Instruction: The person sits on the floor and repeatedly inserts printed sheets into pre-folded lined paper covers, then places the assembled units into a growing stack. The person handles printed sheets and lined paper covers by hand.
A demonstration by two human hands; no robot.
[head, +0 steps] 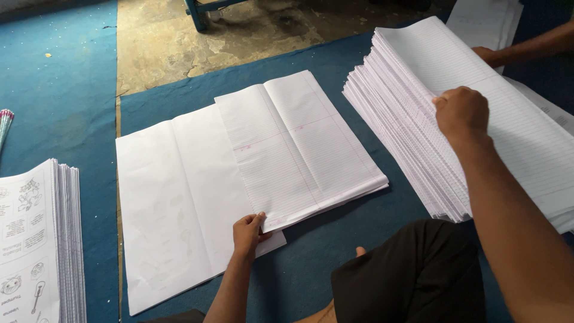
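My left hand (247, 232) rests on the near corner of a thin bundle of ruled sheets (299, 149) and pinches its edge. That bundle lies on a large blank white sheet (173, 203) spread over the blue mat (84, 101). My right hand (461, 112) reaches to the right onto a tall stack of ruled paper (418, 90), its fingers closed on the stack's top sheets. My knee in dark cloth (418, 275) is at the bottom of the view.
A stack of printed sheets with drawings (36, 239) stands at the left edge. Another person's hand (487, 55) touches the far side of the tall stack. Bare concrete floor (179, 42) lies beyond the mat. More white paper (484, 21) is at the top right.
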